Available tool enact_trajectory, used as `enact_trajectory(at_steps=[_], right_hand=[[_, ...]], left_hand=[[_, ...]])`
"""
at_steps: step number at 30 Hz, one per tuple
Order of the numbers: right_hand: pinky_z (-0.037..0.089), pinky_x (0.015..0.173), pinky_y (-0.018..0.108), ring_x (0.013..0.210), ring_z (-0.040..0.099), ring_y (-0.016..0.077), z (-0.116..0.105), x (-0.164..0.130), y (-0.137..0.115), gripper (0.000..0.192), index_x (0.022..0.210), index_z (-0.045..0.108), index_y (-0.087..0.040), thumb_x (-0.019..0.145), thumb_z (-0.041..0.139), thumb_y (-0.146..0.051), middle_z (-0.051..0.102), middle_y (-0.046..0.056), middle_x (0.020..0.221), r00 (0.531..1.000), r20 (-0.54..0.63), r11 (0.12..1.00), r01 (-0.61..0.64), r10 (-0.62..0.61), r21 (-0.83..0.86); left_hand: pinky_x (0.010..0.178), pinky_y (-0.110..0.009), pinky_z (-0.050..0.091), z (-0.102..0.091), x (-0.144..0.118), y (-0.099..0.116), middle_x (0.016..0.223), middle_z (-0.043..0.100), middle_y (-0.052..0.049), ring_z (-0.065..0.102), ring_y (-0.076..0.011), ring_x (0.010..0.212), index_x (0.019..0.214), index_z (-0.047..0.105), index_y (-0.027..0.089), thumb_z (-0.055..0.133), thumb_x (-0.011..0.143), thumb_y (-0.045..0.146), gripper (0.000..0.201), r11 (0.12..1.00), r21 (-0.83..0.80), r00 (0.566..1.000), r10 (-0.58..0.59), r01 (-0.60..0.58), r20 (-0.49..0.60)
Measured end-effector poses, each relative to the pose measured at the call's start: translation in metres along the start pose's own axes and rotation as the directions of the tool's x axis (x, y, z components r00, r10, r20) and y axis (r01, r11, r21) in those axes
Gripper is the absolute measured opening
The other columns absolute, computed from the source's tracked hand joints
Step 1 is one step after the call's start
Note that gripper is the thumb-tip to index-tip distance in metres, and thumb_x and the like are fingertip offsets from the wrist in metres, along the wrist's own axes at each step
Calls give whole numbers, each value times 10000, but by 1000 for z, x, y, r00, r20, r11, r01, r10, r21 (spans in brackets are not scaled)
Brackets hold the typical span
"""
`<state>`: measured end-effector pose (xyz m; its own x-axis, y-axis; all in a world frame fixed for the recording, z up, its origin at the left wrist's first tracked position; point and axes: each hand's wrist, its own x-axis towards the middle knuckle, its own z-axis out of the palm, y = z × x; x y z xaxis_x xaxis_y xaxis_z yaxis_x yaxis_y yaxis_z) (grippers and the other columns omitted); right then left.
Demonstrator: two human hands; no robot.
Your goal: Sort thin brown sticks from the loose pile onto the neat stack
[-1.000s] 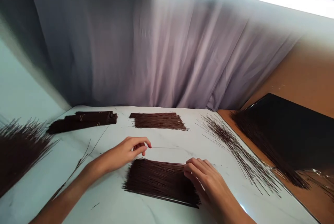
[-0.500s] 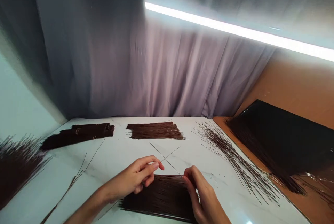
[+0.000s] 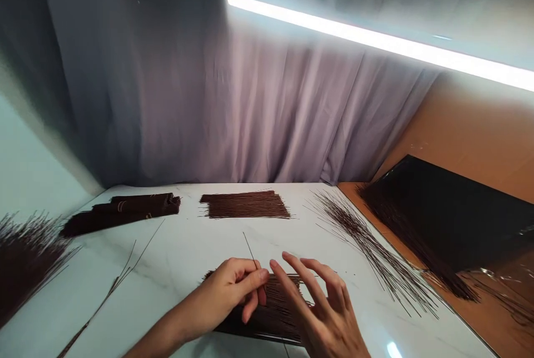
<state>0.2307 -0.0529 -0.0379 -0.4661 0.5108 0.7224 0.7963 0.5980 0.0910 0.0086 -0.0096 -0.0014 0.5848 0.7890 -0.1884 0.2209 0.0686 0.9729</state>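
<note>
Stick sits between thumb and forefinger of the left hand.

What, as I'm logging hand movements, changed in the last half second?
In the left hand, a thin, dark-brown stick now points leftward, not rightward; the right hand has released the stick it pinched and opened. The flat, rectangular bundle of dark-brown sticks behind stayed put.

Bench: white, grey-veined, glossy;
Near pile: brown parallel sticks;
Far pile: flat, behind the near pile;
Banded bundles: behind the near pile, leftward;
Loose fan: right of the near pile;
Stray sticks: left of the near pile;
Bristly heap: well left of the near pile
</note>
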Motion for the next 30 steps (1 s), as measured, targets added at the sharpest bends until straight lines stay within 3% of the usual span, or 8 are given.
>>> enact_trajectory(at_steps=[3, 5, 9, 11, 14, 17, 22, 30], right_hand=[[456, 983, 437, 1049, 668, 269, -6, -1, 7, 468, 1388, 585, -202, 965, 442, -61, 774, 62, 1095, 989, 70, 992, 126, -127, 15], [490, 935, 415, 845, 704, 220, -3, -3, 9, 473, 1381, 584, -186, 967, 411, -34, 776, 33, 897, 986, 108, 989, 120, -129, 90], [573, 691, 340, 626, 680, 178, 4, -8, 14, 391, 1286, 644, -226, 995, 427, -82, 757, 15, 790, 983, 109, 961, -168, 146, 222], [583, 594, 296, 616, 691, 175, 3, -8, 15, 277, 1233, 680, -238, 1021, 505, -203, 758, 15, 793, 928, 85, 870, -371, 363, 325], [608, 580, 261, 577, 698, 155, 1, -7, 12, 256, 1230, 704, -253, 1022, 563, -300, 747, 3, 806, 831, 23, 727, -500, 556, 471], [618, 622, 247, 589, 711, 149, 9, -11, 3, 300, 1297, 685, -259, 1024, 560, -258, 750, 8, 805, 867, -59, 755, -395, 494, 523], [568, 537, 229, 547, 683, 148, 30, -25, -2, 344, 1357, 631, -194, 1035, 511, -176, 769, 43, 779, 970, 45, 872, -234, 239, 429], [562, 566, 211, 596, 726, 144, 36, -30, -2, 310, 1328, 607, -155, 1065, 445, -185, 789, 41, 812, 976, 137, 916, -209, 172, 342]], left_hand=[[698, -291, 421, 3, -9, 10, 556, 618, 21, 484, -155, 582, 810, 674, 203, 479, 1000, 571, 457, 995, 91, 999, -42, 39, 30], [790, -322, 463, 1, -17, 19, 805, 732, -37, 602, -212, 774, 856, 711, 239, 465, 1004, 564, 434, 974, 226, 992, 35, -6, -122], [965, -388, 463, -12, -40, 49, 1213, 694, -45, 600, -305, 1124, 827, 735, 299, 459, 985, 578, 424, 889, 426, 865, 340, -168, -368], [852, -363, 509, -15, -47, 58, 931, 725, -49, 654, -268, 910, 692, 635, 263, 456, 983, 606, 483, 926, 354, 893, 268, -135, -360], [472, -272, 395, -15, -39, 49, 665, 628, -11, 504, -152, 495, 654, 434, 239, 410, 975, 671, 539, 992, 99, 966, -56, 83, -252], [479, -221, 247, -14, -16, 20, 589, 433, 69, 302, -102, 497, 713, 445, 224, 452, 964, 674, 515, 992, -11, 966, -125, 125, -227], [603, -253, 291, -20, 4, -3, 621, 388, 67, 362, -132, 611, 814, 626, 189, 397, 1007, 633, 535, 985, 172, 960, 51, -3, -277], [592, -264, 290, -25, 12, -9, 481, 334, 111, 321, -129, 514, 866, 577, 211, 451, 1003, 565, 400, 989, 126, 919, 125, -83, -373]])
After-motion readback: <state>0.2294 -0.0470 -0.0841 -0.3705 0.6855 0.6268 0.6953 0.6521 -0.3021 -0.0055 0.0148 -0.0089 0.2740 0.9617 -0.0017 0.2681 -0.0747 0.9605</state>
